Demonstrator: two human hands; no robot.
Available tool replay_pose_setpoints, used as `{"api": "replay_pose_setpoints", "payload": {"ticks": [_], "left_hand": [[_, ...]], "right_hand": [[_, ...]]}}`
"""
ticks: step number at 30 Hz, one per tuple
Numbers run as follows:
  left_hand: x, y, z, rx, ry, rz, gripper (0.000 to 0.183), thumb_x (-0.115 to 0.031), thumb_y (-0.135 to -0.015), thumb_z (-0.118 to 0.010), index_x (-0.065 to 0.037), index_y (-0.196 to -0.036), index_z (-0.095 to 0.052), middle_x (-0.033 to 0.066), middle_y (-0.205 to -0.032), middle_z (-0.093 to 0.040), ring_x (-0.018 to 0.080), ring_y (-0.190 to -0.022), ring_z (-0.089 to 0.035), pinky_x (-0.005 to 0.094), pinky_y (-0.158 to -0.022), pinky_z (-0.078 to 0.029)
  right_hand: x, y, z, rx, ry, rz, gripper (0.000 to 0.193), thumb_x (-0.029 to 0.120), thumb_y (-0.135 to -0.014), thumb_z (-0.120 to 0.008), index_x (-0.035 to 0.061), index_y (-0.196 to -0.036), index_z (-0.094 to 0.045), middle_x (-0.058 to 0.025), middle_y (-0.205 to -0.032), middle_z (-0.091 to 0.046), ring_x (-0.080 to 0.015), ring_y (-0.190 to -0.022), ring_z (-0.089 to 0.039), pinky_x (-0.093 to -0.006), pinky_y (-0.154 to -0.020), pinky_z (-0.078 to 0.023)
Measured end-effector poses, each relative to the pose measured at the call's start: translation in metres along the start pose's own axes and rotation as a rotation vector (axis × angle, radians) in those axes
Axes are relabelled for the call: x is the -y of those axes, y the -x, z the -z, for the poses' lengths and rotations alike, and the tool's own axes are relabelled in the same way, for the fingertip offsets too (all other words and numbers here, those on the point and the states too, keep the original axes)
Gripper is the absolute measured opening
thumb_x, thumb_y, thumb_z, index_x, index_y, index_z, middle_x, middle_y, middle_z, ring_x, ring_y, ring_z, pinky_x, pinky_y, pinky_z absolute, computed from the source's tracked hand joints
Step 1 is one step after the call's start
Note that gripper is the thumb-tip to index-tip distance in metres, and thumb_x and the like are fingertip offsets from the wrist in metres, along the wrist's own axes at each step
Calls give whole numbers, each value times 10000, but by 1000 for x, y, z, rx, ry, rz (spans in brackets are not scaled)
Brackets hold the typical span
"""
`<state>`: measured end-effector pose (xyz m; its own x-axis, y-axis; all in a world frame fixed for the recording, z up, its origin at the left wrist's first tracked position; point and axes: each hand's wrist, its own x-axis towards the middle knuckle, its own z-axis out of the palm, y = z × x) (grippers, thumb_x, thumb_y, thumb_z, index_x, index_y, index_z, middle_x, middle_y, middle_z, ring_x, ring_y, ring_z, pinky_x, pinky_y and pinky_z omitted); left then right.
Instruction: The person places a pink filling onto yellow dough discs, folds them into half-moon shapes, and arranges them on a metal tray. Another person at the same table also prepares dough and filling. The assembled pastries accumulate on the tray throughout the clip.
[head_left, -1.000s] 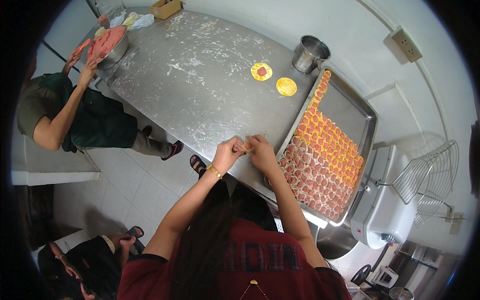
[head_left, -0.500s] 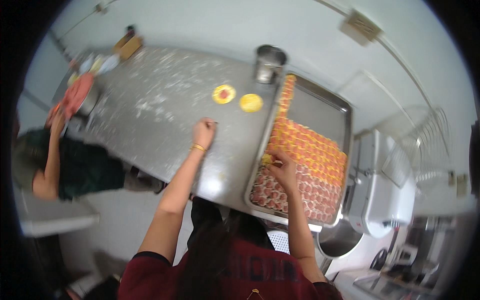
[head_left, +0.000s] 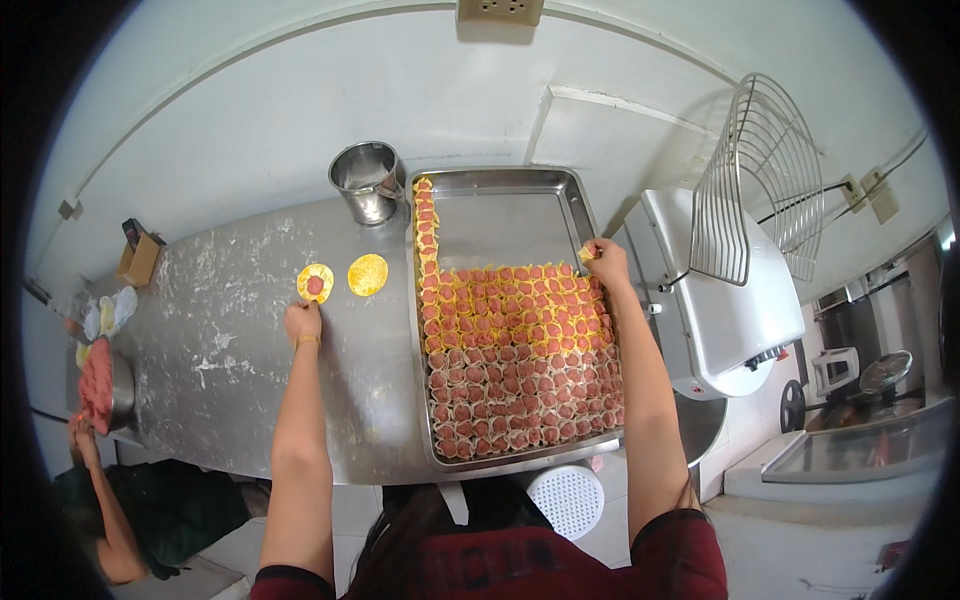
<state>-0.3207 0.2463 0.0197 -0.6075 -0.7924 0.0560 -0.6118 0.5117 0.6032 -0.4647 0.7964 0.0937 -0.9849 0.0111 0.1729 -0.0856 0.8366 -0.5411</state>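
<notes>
On the steel table, my left hand point(head_left: 303, 320) is closed at the near edge of a round yellow wrapper point(head_left: 326, 274) that bears a dab of pink meat point(head_left: 315, 286). What its fingers hold, if anything, is hidden. A second yellow wrapper point(head_left: 368, 275), without meat, lies just right of it. My right hand point(head_left: 607, 263) pinches a small yellow dumpling point(head_left: 587, 254) at the right side of a large metal tray point(head_left: 505, 178). Tight rows of open-topped dumplings point(head_left: 515, 310) fill the tray's near part, yellow ones behind paler ones, and one yellow column runs up the left wall.
A metal canister point(head_left: 366, 184) stands behind the tray's left corner. Flour streaks the steel table point(head_left: 230, 330). At the far left, a co-worker's hand point(head_left: 84, 437) touches a bowl of pink meat point(head_left: 97, 385). A white machine with a wire guard point(head_left: 720, 290) stands right of the tray.
My view has swung to the right. My right hand has carried the dumpling from the tray's left side to its right side, and my left hand has reached the meat-topped wrapper.
</notes>
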Motion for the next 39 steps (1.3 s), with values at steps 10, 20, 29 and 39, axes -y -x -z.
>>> {"api": "replay_pose_setpoints", "payload": {"ticks": [10,20,29,39], "left_hand": [[38,70,43,92,103,-234,194,-162,-761,-655,26,-798,-627,162,-730,-656,299,-666,-642,371,-620,-491],[57,154,87,212,105,-372,92,-55,-743,-639,12,-755,-577,140,-705,-609,267,-617,-607,349,-591,-478],[68,184,86,103,174,-291,97,-48,-746,-646,9,-795,-584,122,-750,-610,237,-617,-603,324,-597,-481],[69,194,69,1,585,-57,134,-36,-762,-651,6,-878,-597,88,-763,-639,138,-664,-615,272,-621,-488]], "right_hand": [[-17,-8,-21,211,183,208,331,-52,-628,-584,52,-924,-689,-143,-880,-645,-333,-820,-616,-375,-751,-489],[-13,-1,-10,326,-42,190,394,-88,-622,-513,29,-956,-688,-155,-853,-656,-292,-812,-634,-334,-741,-491],[-20,-12,-16,322,77,139,344,-19,-696,-483,52,-953,-702,-190,-799,-668,-320,-758,-657,-342,-691,-506],[-21,-16,-16,366,52,122,222,-2,-666,-554,57,-797,-723,-215,-811,-651,-358,-798,-646,-393,-749,-509]]}}
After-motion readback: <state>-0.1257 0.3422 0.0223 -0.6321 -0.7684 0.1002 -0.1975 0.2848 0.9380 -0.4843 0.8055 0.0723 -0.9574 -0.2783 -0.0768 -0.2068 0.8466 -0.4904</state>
